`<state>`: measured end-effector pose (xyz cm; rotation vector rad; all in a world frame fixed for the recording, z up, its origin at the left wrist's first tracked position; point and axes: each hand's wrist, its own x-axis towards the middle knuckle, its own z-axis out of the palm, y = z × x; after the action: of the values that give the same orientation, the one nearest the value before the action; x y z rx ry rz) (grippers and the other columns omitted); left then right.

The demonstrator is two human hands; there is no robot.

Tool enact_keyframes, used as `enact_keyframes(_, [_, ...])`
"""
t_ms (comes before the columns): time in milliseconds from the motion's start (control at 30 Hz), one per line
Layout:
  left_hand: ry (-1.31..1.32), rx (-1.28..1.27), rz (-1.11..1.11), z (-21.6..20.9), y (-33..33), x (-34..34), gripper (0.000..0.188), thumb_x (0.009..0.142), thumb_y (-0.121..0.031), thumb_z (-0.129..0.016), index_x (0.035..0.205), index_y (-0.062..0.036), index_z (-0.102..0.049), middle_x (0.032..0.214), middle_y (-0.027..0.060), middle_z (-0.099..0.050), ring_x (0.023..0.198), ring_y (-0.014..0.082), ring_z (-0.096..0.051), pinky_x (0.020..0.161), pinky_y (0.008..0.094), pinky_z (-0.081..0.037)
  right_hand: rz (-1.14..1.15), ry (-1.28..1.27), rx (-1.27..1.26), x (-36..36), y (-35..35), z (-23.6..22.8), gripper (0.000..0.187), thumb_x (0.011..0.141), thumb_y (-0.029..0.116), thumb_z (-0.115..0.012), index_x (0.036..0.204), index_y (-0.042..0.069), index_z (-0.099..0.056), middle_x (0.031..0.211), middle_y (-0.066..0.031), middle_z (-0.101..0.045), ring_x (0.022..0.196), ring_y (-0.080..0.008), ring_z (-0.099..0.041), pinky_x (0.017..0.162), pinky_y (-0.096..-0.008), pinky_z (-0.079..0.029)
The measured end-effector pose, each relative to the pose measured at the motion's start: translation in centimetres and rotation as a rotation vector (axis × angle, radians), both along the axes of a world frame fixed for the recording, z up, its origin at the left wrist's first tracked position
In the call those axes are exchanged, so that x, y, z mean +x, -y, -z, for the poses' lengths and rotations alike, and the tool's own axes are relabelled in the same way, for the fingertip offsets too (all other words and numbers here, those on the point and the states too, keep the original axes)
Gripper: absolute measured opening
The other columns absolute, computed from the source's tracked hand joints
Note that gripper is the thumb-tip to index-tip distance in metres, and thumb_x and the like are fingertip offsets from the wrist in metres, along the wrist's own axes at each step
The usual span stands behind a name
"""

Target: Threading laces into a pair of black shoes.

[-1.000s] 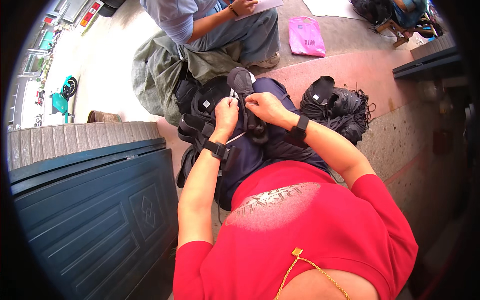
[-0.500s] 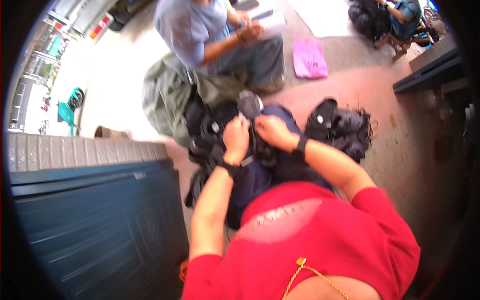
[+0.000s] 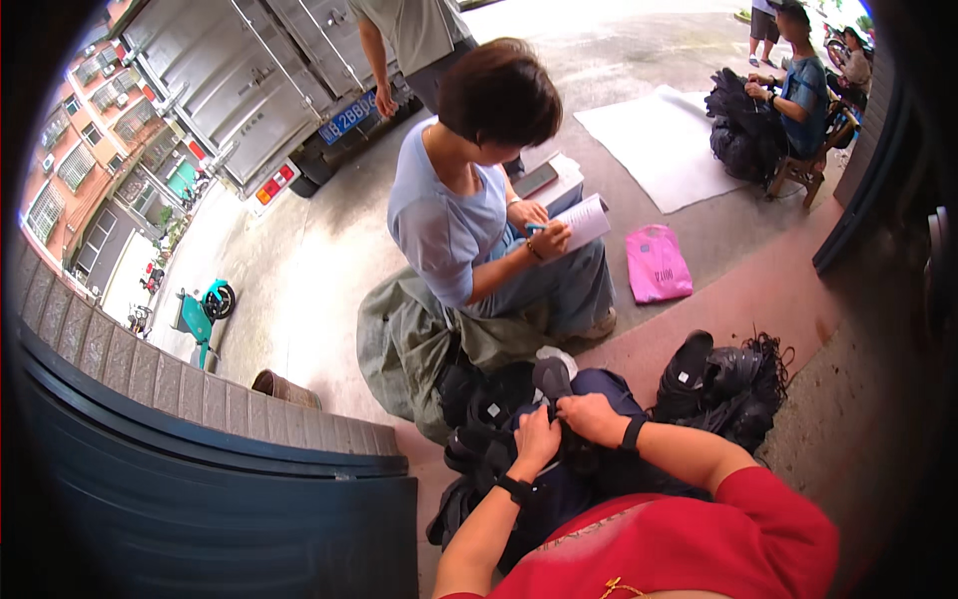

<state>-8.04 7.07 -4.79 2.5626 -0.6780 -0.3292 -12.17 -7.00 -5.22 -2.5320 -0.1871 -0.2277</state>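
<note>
A red short-sleeved top (image 3: pixel 689 547) fills five o'clock, a patchy pale print (image 3: pixel 589 531) across it, perhaps lettering, though too foreshortened to be sure. A thin gold-coloured necklace (image 3: pixel 621 587) shows at the lower edge, also five o'clock. Black bands circle both wrists, the left band (image 3: pixel 515 489) at six o'clock, the right band (image 3: pixel 633 431) at four. Dark navy trousers (image 3: pixel 611 387) cover the legs.

ok so the shoe (image 3: pixel 552 377) is dark grey, right-hand shoe pile (image 3: pixel 733 384) black, near shirt (image 3: pixel 679 549) bright red, bag (image 3: pixel 657 265) hot pink, sack (image 3: pixel 394 344) olive, scooter (image 3: pixel 195 319) teal, far sheet (image 3: pixel 649 140) white
</note>
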Motion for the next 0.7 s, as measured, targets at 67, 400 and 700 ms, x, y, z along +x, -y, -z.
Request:
enact_keyframes(67, [-0.075,0.016,0.003,0.7,-0.2,0.6,0.033,0.077,-0.02,-0.052,0.105,-0.0018,-0.052,0.096,0.0149,-0.059,0.093,0.0351,-0.051,0.073,0.0499,-0.042,-0.027,-0.022,-0.084,0.3,0.0,-0.4,0.007,0.076,0.011,-0.052,0.076,0.004,-0.052,0.063,-0.0124,-0.058,0.058,-0.0276,-0.061,0.048,-0.0365,-0.047])
enact_keyframes(400, [-0.13,-0.181,-0.003,1.6,-1.2,1.2,0.033,0.081,-0.024,-0.046,0.112,-0.016,-0.056,0.1,0.013,-0.06,0.092,0.0356,-0.053,0.077,0.0447,-0.044,-0.244,0.076,-0.368,2.2,-0.8,-0.5,0.009,0.074,0.011,-0.05,0.073,0.003,-0.055,0.065,-0.0113,-0.058,0.057,-0.0237,-0.061,0.046,-0.0325,-0.048])
enact_keyframes(700, [0.114,-0.147,-0.043,1.7,-0.3,-0.1,0.034,0.074,-0.024,-0.058,0.104,-0.0089,-0.056,0.102,0.011,-0.059,0.095,0.0324,-0.052,0.079,0.0444,-0.042,-0.252,0.004,-0.235,0.5,0.8,-0.3,0.016,0.078,0.018,-0.048,0.075,0.002,-0.05,0.058,-0.0129,-0.058,0.053,-0.0271,-0.061,0.044,-0.0363,-0.047])
